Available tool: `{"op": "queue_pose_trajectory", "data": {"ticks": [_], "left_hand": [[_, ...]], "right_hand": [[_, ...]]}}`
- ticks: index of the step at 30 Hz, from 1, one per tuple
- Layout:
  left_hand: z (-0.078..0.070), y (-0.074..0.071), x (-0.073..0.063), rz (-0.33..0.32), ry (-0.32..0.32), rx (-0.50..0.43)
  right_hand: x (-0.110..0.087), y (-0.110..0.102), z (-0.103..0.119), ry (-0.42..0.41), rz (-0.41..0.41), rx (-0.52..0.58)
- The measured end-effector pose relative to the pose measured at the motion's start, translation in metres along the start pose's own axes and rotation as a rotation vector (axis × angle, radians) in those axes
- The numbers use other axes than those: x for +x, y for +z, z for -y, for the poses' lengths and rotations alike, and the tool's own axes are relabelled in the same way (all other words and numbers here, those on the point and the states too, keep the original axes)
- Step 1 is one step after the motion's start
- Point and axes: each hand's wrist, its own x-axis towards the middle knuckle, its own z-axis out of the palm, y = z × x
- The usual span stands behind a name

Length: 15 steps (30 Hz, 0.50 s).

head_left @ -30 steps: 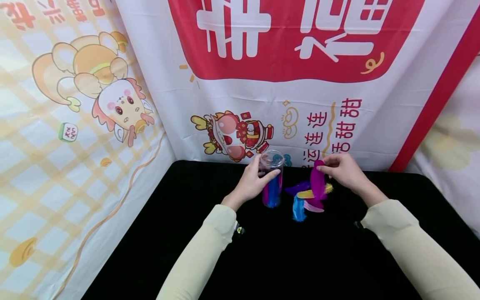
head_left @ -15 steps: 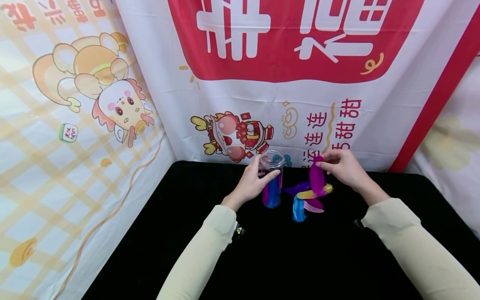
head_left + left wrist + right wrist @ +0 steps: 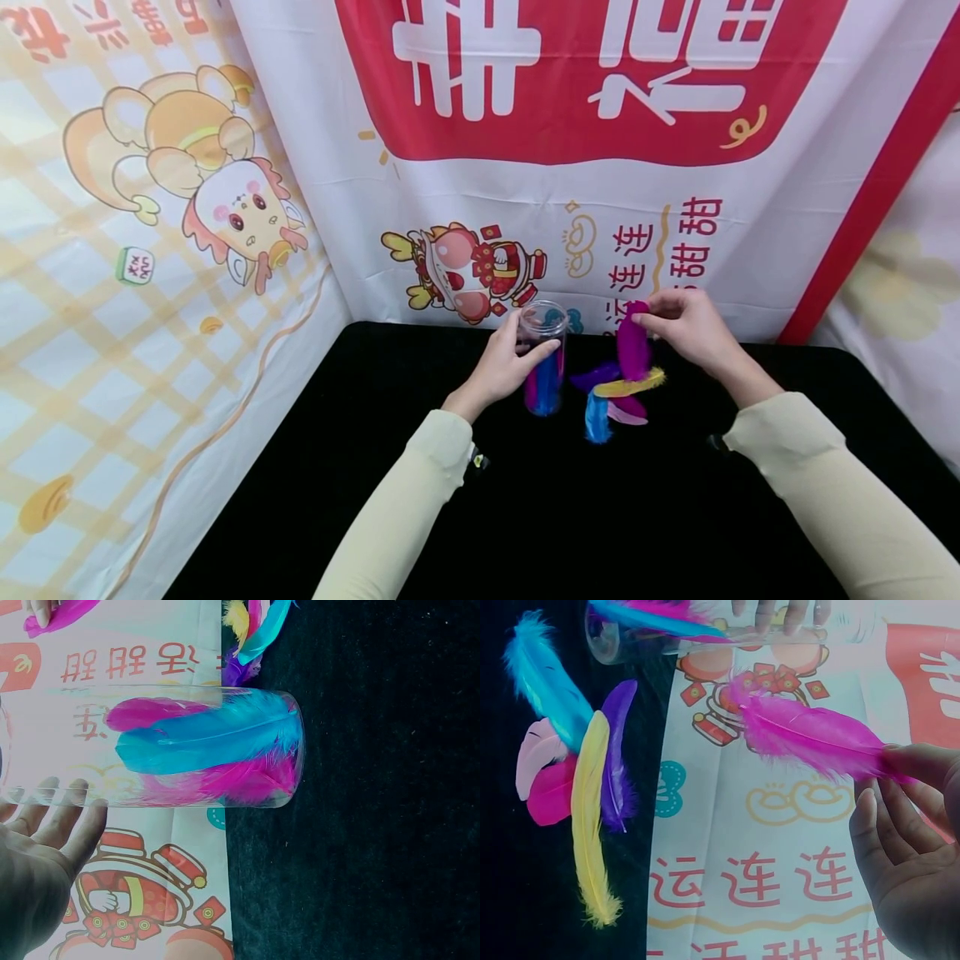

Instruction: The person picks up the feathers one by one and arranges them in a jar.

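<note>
Your right hand [image 3: 693, 329] is pinching a magenta feather [image 3: 634, 343] at one end, raising it higher than a moment ago, so it is now hanging clear of the loose feathers [image 3: 591, 817]. Your left hand [image 3: 504, 362] is gripping the upright jar [image 3: 546, 387] just beside them, with more feathers [image 3: 195, 739] inside. Black tabletop [image 3: 600, 525] is spreading beneath; printed cloth [image 3: 465, 187] is hanging behind.

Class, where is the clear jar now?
In the head view, the clear jar is just right of centre, gripped by the left hand, to the left of the loose feathers.
</note>
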Motion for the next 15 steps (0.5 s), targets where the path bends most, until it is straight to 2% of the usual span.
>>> {"op": "queue_pose_trajectory", "data": {"ticks": [15], "left_hand": [[0.000, 0.000, 0.000, 0.006, 0.004, -0.010]], "right_hand": [[0.001, -0.003, 0.011, -0.009, -0.018, 0.049]]}}
